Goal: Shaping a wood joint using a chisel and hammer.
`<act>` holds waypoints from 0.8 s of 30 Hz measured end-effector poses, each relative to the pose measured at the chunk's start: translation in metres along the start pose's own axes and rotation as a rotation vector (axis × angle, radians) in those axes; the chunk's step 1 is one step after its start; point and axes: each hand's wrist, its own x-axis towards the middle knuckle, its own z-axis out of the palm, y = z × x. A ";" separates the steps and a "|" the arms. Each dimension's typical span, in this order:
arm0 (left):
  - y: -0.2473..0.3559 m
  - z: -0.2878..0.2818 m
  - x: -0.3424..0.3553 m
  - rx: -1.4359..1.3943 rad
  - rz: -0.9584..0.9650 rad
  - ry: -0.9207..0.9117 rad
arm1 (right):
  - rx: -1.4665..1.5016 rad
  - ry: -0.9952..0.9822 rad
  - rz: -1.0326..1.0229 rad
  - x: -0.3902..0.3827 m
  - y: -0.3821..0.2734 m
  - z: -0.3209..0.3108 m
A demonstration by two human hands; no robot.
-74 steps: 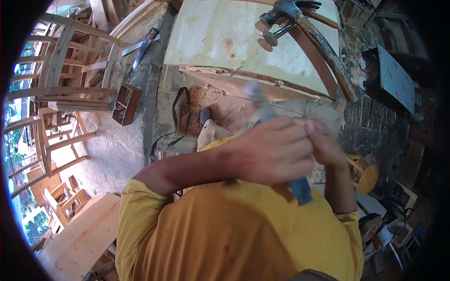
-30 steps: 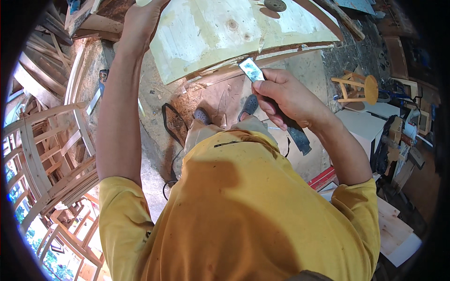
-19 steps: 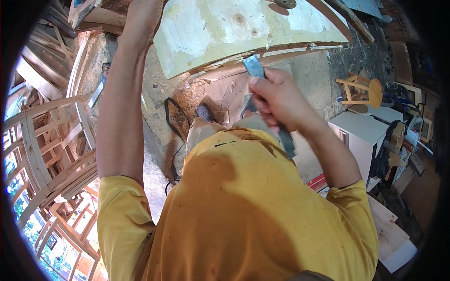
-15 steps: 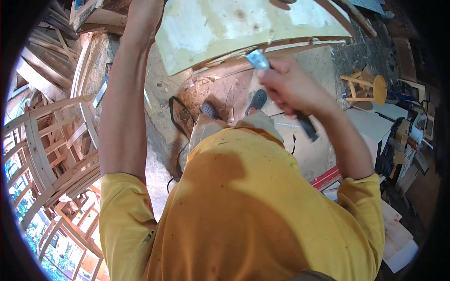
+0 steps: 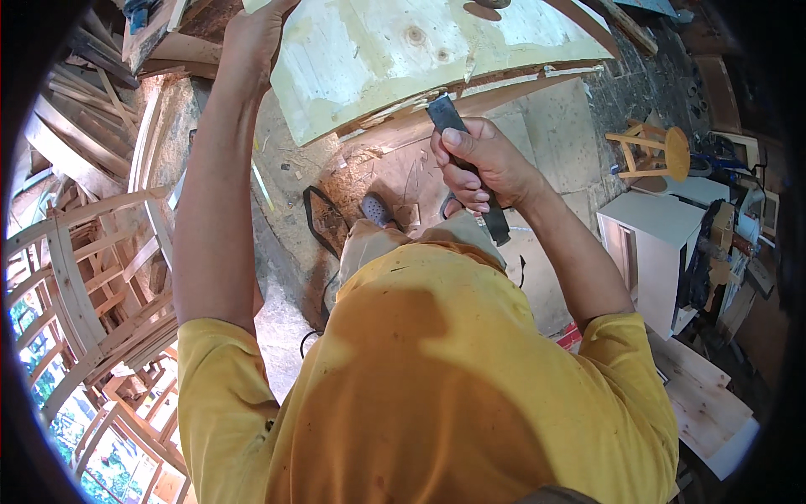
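My left hand (image 5: 252, 38) grips the upper left edge of a pale plywood board (image 5: 369, 67) at the top of the view; its fingertips are partly hidden. My right hand (image 5: 478, 168) is closed on a long, flat, dark bladed tool (image 5: 495, 223), thumb on top. The tool's upper end is at the board's splintered near edge (image 5: 395, 113); whether it touches cannot be told. On the board a round metal object (image 5: 491, 4) is cut off by the frame's top.
Curved wooden frames and strips (image 5: 75, 294) are piled at left. At right stand a wooden stool (image 5: 676, 151), white cabinets (image 5: 646, 227) and leaning boards (image 5: 701, 403). A black strap (image 5: 323, 223) lies on the dusty floor by my shoe (image 5: 378, 210).
My left hand has left the tool for the board's upper left edge. My right hand has raised the tool toward the near edge and, since half a second ago, shifted slightly left.
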 end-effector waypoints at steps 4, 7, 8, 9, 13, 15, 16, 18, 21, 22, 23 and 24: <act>0.003 0.002 -0.005 0.062 -0.066 0.068 | -0.199 0.271 -0.050 -0.011 -0.004 0.026; 0.002 0.005 -0.009 0.043 0.058 0.052 | -0.230 0.372 -0.059 -0.022 -0.019 0.036; 0.002 0.006 -0.010 0.038 0.057 0.047 | -0.237 0.388 -0.009 -0.022 -0.024 0.037; 0.002 0.006 -0.011 0.050 0.029 0.053 | -0.356 0.402 0.047 -0.022 -0.030 0.037; 0.004 0.004 -0.013 0.118 0.060 0.089 | -0.585 0.384 0.140 -0.015 -0.048 0.038; 0.006 0.002 -0.011 0.179 0.003 0.113 | -0.652 0.450 0.140 -0.008 -0.045 0.041; 0.007 0.001 -0.009 0.243 -0.028 0.133 | -0.639 0.372 0.111 -0.004 -0.041 0.042; 0.006 0.002 -0.009 0.212 -0.021 0.129 | -0.309 0.455 0.029 0.000 -0.024 0.045; 0.005 0.005 -0.012 0.168 0.071 0.065 | -0.108 0.300 -0.039 -0.002 -0.013 0.032; 0.006 0.006 -0.014 0.145 0.159 0.018 | -0.087 0.197 -0.017 -0.004 -0.015 0.023; 0.008 0.007 -0.015 0.149 0.151 0.012 | -0.153 0.162 0.055 -0.005 -0.020 0.012; 0.008 0.008 -0.017 0.138 0.079 0.005 | -0.147 0.134 0.047 -0.008 -0.024 0.003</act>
